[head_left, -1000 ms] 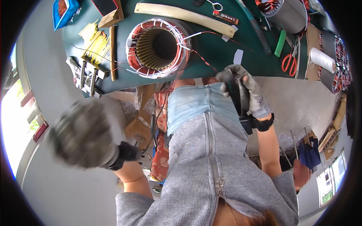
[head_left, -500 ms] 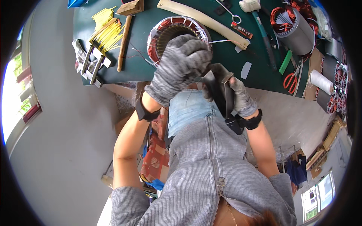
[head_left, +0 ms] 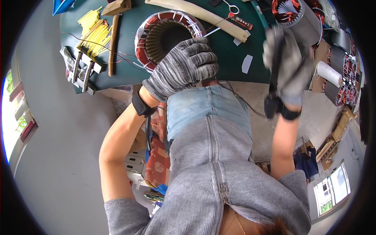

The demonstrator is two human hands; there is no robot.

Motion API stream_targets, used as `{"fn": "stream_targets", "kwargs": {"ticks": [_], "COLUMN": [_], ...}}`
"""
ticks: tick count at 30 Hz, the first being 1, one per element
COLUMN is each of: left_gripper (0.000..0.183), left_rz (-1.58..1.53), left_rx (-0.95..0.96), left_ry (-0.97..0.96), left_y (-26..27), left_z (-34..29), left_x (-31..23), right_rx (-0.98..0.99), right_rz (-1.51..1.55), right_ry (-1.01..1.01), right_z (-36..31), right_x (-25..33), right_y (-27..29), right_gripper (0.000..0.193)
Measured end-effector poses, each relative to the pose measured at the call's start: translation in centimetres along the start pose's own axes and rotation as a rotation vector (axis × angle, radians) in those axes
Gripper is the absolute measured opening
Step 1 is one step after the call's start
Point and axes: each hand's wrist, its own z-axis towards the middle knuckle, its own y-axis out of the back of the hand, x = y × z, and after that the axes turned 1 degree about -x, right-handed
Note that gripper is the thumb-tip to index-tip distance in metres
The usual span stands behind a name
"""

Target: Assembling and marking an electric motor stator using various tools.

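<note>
At the stator [head_left: 161,33], left hand [head_left: 184,64] curls, fingers together, any pinch hidden; near the spool [head_left: 329,73], right hand [head_left: 290,64] blurs against a black tool [head_left: 276,58], grip unclear!

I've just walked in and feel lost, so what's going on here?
A person in a grey ribbed top is at a dark green table. Their grey-gloved left hand is over the rim of a large round part with red windings and white lacing. Their grey-gloved right hand is off to the right with a long black object; blur hides the grip.
</note>
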Motion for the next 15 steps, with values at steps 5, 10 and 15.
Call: {"fn": "stream_targets", "kwargs": {"ticks": [5, 10, 15], "left_gripper": [0.031, 0.03, 0.025], "left_rz": [-0.025, -0.034, -0.117], "left_rx": [-0.007, 0.0, 0.279], "left_ry": [-0.027, -0.04, -0.082], "left_y": [-0.4, -0.8, 0.3], "left_z": [0.5, 0.4, 0.9], "left_x": [0.0, -0.2, 0.1], "right_rx": [0.106, 0.154, 0.121], "right_rz": [-0.739, -0.682, -0.467], "right_ry": [-0.121, -0.143, -0.186], "right_z": [-7.4, -4.9, -4.2], "right_x": [-5.0, -6.4, -7.8], "right_y": [0.4, -3.5, -3.0], "right_gripper": [0.037, 0.024, 0.022]}}
